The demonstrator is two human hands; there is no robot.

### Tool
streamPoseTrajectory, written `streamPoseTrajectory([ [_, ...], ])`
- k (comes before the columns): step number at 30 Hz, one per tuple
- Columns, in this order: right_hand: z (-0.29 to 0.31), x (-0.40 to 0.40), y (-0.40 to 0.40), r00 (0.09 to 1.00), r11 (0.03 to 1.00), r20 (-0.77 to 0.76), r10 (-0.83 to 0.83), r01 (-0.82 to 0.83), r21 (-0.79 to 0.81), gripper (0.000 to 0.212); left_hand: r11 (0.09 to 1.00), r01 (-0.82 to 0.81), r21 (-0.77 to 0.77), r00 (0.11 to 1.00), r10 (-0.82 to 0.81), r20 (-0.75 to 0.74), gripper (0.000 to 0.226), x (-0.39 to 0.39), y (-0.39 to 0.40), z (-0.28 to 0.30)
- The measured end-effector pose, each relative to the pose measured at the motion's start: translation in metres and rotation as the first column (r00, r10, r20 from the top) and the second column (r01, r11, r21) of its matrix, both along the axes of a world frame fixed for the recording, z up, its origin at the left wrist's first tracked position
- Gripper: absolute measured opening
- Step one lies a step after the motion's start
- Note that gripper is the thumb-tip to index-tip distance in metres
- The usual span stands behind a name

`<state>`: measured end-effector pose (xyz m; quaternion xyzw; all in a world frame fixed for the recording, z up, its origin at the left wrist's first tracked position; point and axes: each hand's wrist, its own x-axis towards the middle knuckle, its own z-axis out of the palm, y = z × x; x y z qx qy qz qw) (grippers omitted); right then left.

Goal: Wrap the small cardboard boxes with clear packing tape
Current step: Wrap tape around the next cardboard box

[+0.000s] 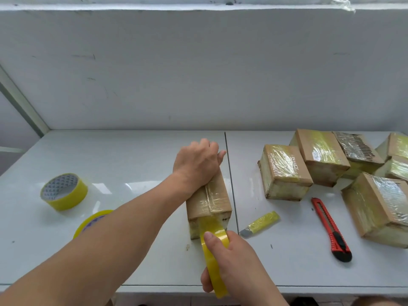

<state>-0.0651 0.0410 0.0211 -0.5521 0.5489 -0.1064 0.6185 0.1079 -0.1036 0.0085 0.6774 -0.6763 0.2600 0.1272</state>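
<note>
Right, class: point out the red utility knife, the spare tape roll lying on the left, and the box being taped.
red utility knife (330,228), head view, middle of its handle
spare tape roll (66,196), head view, yellow outer band
box being taped (215,198), head view, its top face

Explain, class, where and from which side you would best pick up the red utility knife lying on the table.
Judging by its pose, grip the red utility knife from above, across its narrow middle. It lies flat, clear of the boxes, so fingers fit down both long sides; the black near end looks bulkier.

Seven cardboard boxes (208,200) are sitting here, with three tape rolls (64,192), one red cutter (331,229) and one loose blade (260,224).
</note>
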Motion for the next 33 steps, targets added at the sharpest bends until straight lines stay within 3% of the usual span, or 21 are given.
streamPoseTrajectory([
  [2,0.001,0.0,0.001,1.0,1.0,0.001,0.003,-0.003,-0.006,0.035,0.998,0.054,-0.03,0.998,-0.054,-0.015,0.04,-0.004,0.004,-0.001],
  [5,0.0,-0.001,0.001,1.0,1.0,0.022,-0.012,0.011,0.004,0.034,0.977,-0.025,0.211,0.996,0.042,-0.074,0.04,-0.015,0.016,0.008],
  [8,-0.004,-0.001,0.0,0.999,0.999,0.044,-0.032,0.032,0.016,0.035,0.932,-0.097,0.349,0.989,0.129,-0.069,0.059,-0.022,0.036,0.011],
  [17,-0.005,0.0,0.0,0.997,1.0,0.068,-0.028,0.028,0.015,0.032,0.96,-0.132,0.246,0.982,0.161,-0.102,0.059,-0.033,0.055,0.007],
  [20,-0.005,-0.004,0.002,0.995,1.0,0.103,0.0,-0.001,0.01,0.029,0.945,-0.126,0.301,0.976,0.172,-0.133,0.071,-0.038,0.07,0.009],
  [24,-0.002,-0.015,0.006,0.986,0.996,0.138,0.093,-0.093,-0.003,0.021,0.859,0.007,0.513,0.922,0.193,-0.336,0.098,-0.037,0.091,0.014],
  [28,-0.002,-0.02,0.009,0.981,0.987,0.115,0.157,-0.152,-0.057,0.023,0.752,0.037,0.658,0.911,0.246,-0.332,0.128,-0.042,0.096,0.018],
  [33,-0.005,-0.017,0.012,0.983,0.991,0.138,0.121,-0.111,-0.074,0.025,0.803,0.026,0.595,0.924,0.209,-0.322,0.101,-0.041,0.092,0.016],
])
